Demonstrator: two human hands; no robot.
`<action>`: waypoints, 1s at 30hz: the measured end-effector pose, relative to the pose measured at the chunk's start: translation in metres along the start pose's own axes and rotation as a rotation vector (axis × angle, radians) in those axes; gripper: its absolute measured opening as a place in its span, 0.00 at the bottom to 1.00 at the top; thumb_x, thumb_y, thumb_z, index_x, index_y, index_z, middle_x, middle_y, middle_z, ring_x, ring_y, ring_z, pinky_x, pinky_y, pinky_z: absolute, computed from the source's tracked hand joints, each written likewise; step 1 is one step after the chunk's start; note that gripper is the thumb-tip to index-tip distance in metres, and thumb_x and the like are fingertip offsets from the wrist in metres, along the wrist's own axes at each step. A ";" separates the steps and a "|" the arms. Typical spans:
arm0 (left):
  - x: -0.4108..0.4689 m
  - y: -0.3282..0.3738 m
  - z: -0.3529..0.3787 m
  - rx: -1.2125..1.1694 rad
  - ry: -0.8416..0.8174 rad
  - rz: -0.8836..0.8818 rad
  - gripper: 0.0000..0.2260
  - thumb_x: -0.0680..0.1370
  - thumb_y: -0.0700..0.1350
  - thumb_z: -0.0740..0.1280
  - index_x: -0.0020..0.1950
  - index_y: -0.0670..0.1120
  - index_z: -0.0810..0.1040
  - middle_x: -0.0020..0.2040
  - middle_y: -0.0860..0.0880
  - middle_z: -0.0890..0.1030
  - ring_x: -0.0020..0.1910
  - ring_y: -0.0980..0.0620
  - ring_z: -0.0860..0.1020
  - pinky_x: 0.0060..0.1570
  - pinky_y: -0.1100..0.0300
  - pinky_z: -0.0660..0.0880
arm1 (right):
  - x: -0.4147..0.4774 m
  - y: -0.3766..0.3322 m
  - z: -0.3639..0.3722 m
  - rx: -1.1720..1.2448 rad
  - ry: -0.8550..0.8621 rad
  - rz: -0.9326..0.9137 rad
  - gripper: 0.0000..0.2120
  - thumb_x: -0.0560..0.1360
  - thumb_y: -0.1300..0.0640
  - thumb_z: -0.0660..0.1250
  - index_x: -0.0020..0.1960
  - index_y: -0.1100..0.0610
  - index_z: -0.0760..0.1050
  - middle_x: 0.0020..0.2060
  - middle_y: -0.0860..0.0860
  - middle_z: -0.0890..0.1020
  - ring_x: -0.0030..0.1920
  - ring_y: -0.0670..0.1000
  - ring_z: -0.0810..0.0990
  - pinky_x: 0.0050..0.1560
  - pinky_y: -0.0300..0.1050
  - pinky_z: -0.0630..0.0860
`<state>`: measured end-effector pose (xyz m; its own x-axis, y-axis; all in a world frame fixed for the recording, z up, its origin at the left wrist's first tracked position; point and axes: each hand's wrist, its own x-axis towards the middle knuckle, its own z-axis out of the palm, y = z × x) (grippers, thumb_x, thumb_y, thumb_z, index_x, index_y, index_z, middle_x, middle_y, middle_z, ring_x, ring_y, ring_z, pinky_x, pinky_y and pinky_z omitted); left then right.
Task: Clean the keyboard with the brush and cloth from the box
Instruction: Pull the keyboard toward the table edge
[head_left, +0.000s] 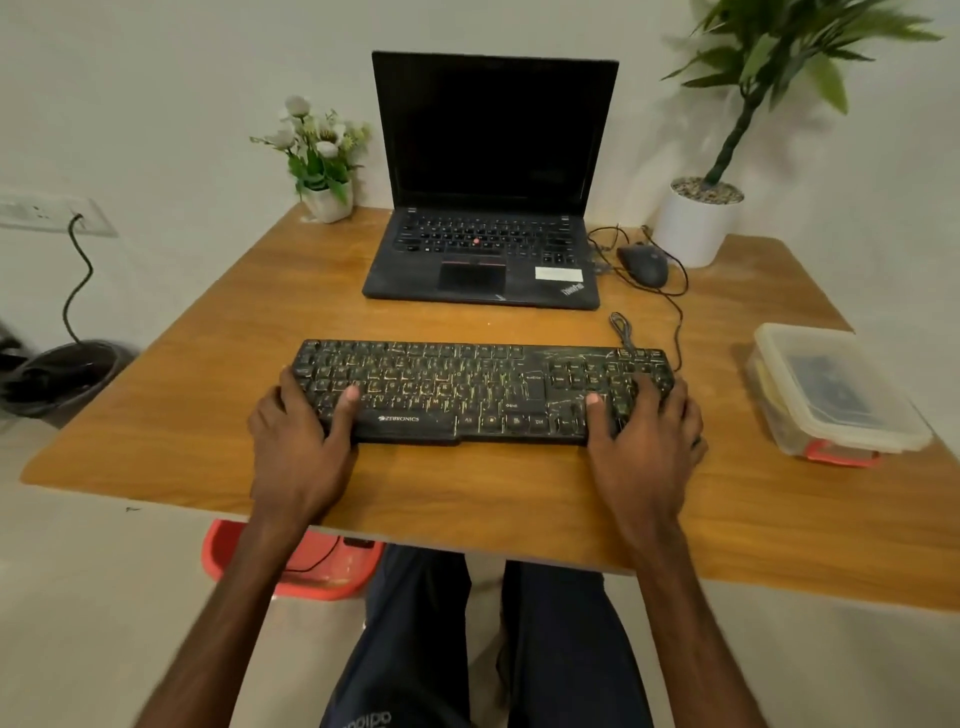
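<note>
Early: left hand (301, 436) and right hand (647, 436) grip the keyboard (467, 387) ends, fingers curled round. Keys dirty; box (831, 387) right of keyboard lidded, cleaning not yet begun.

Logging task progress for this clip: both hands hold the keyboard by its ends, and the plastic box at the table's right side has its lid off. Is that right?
Not quite. The head view shows the lid on the plastic box, closed, at the table's right side. The rest holds: the left hand and right hand hold the keyboard by its ends.
</note>
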<state>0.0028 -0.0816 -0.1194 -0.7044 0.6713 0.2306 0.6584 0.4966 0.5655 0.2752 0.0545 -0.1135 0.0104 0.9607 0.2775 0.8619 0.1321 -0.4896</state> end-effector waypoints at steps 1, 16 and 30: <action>-0.004 -0.001 -0.001 -0.002 0.000 0.007 0.41 0.78 0.68 0.52 0.79 0.38 0.54 0.70 0.32 0.66 0.70 0.34 0.63 0.69 0.40 0.61 | -0.005 0.003 -0.003 -0.005 0.002 0.000 0.31 0.79 0.38 0.58 0.75 0.55 0.62 0.77 0.60 0.58 0.77 0.61 0.53 0.72 0.66 0.53; -0.032 0.005 0.003 0.107 0.089 0.099 0.42 0.78 0.70 0.47 0.80 0.39 0.51 0.80 0.36 0.52 0.79 0.39 0.49 0.75 0.36 0.50 | -0.029 0.017 -0.015 -0.086 0.062 -0.015 0.32 0.80 0.36 0.53 0.75 0.56 0.61 0.78 0.59 0.56 0.76 0.62 0.55 0.70 0.70 0.54; -0.087 0.152 0.080 0.187 -0.145 0.704 0.37 0.81 0.66 0.47 0.81 0.42 0.48 0.81 0.42 0.38 0.80 0.44 0.39 0.76 0.37 0.47 | -0.026 0.035 -0.032 0.014 0.072 -0.111 0.28 0.81 0.40 0.53 0.75 0.53 0.60 0.79 0.54 0.52 0.78 0.56 0.47 0.72 0.70 0.45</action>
<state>0.1847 -0.0207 -0.1166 -0.0653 0.9247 0.3751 0.9845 -0.0015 0.1752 0.3213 0.0267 -0.1118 -0.0481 0.9200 0.3889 0.8528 0.2406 -0.4636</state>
